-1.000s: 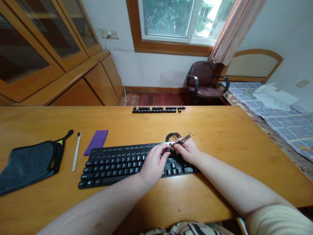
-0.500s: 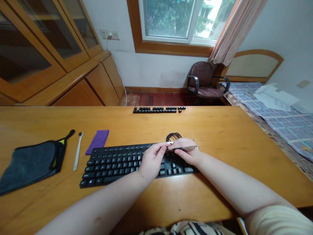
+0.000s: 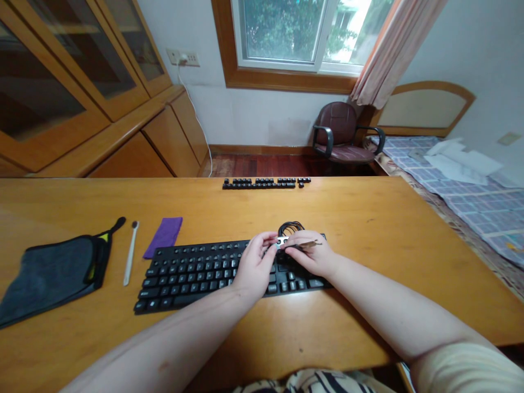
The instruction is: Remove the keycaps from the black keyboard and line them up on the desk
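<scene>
A black keyboard [image 3: 196, 277] lies on the wooden desk, both hands over its right half. My right hand [image 3: 313, 254] is closed on a slim metal tool [image 3: 305, 246], whose split end points right; its exact kind is unclear. At the keyboard's upper edge, my left hand [image 3: 257, 259] has thumb and fingers pinched together close to the tool's other end. What they hold, if anything, is too small to make out. A small pale strip with dark spots [image 3: 281, 241] shows between the hands. The keys beneath my hands are hidden.
Loose black keycaps [image 3: 260, 185] stand in rows along the desk's [image 3: 347, 207] far edge. A coiled cable [image 3: 291, 226] sits behind the keyboard. Leftward lie a purple cloth [image 3: 164, 236], a toothbrush [image 3: 131, 254] and a grey cloth [image 3: 53, 270] with black edging.
The tool in my right hand has turned; its split end sits slightly further left and looks browner. My fingertips have parted a little, showing more of the pale strip. Nothing else has visibly moved.
</scene>
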Tool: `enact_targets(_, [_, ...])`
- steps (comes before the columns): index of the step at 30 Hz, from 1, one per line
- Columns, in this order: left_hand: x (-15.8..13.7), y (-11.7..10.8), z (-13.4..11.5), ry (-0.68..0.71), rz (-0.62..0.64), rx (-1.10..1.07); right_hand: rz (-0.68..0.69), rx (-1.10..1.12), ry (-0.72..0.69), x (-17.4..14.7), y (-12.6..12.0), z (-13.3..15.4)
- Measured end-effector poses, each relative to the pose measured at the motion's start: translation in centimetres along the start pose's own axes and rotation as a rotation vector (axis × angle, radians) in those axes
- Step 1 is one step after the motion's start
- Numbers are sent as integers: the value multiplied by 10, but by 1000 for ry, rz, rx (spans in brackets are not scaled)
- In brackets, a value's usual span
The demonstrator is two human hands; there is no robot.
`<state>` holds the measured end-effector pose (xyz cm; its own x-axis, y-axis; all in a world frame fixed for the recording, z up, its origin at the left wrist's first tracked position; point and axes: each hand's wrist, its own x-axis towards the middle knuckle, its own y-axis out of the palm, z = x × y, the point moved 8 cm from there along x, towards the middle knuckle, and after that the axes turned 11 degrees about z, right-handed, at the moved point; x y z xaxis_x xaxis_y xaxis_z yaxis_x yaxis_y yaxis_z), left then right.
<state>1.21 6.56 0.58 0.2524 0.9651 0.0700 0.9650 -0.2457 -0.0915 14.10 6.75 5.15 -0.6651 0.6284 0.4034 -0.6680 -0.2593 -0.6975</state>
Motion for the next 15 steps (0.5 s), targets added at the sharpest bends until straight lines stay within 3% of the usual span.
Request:
enact_targets(4, [-6, -6, -2, 26, -80, -78, -62, 6, 96, -1, -3, -9])
enact_targets(7, [-11, -13, -16, 120, -121, 39, -125, 5, 126, -2, -6, -13])
enact_targets(11, [-15, -3, -44, 213, -21, 461, -243, 103, 149, -9, -14, -18])
enact_targets(15, [-19, 16, -49, 132, 62, 1076, -387, 233, 215, -19, -22, -28])
